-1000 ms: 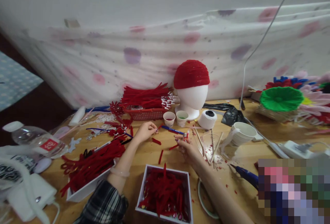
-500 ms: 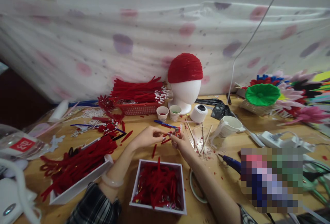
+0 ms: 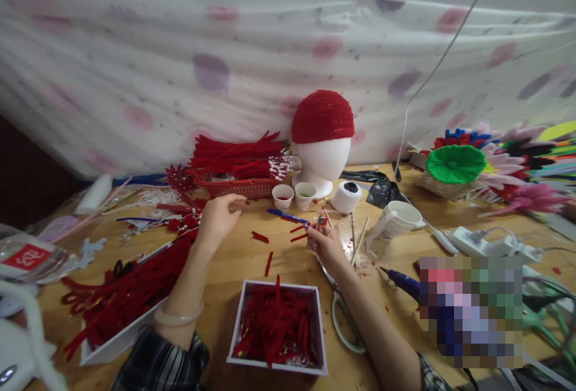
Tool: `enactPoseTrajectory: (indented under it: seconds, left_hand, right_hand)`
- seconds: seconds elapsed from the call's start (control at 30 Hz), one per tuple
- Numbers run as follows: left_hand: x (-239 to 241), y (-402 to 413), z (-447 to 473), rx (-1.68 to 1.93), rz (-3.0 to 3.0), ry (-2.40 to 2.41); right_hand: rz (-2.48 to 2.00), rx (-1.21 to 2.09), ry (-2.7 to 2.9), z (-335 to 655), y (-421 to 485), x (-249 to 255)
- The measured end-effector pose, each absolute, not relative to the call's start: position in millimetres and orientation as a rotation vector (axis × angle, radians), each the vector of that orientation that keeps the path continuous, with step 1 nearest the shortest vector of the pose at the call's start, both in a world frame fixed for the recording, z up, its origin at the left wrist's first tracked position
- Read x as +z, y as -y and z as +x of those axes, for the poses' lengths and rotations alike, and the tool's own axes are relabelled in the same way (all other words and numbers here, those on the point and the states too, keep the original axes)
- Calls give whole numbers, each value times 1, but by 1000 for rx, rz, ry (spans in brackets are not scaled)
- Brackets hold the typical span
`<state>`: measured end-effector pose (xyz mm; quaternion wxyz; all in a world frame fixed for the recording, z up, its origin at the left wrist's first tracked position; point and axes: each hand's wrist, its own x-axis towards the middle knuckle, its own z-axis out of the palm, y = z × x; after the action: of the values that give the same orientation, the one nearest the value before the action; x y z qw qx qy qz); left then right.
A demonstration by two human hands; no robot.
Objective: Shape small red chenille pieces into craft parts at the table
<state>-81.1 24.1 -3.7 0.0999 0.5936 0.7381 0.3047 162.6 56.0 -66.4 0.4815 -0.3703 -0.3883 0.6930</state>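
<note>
My left hand (image 3: 219,217) hovers over the wooden table (image 3: 234,259) just in front of the red basket (image 3: 245,187), fingers loosely curled with nothing visible in them. My right hand (image 3: 326,241) is closed on a small red piece (image 3: 321,223) held upright near a blue pen (image 3: 288,216). Short red pipe-cleaner bits (image 3: 260,237) lie on the table between my hands. A white box of red pipe-cleaner pieces (image 3: 276,325) sits close in front of me.
A foam head with a red cap (image 3: 321,139), two small cups (image 3: 294,195), a thread spool (image 3: 345,196) and a white mug (image 3: 398,218) stand behind. Scissors (image 3: 346,325) lie under my right forearm. A tray of red stems (image 3: 121,295) is left; a glue gun (image 3: 402,280) and power strip (image 3: 490,242) right.
My left hand has left my right hand and moved left and back toward the red basket. My right hand stays near the blue pen with the red piece.
</note>
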Motion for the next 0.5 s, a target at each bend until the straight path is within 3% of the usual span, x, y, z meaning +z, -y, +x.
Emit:
enactPoseTrajectory:
  seconds: [0.1, 0.33, 0.5]
  left_hand:
    - [-4, -23, -87, 795, 1790, -2358]
    - [-18, -28, -71, 773, 1819, -2339]
    - [-38, -30, -69, 553, 1974, -2196]
  right_hand:
    - [-922, 1698, 970, 162, -55, -67]
    - [-983, 1704, 945, 161, -57, -73]
    - [-1032, 1781, 1006, 160, -55, -77]
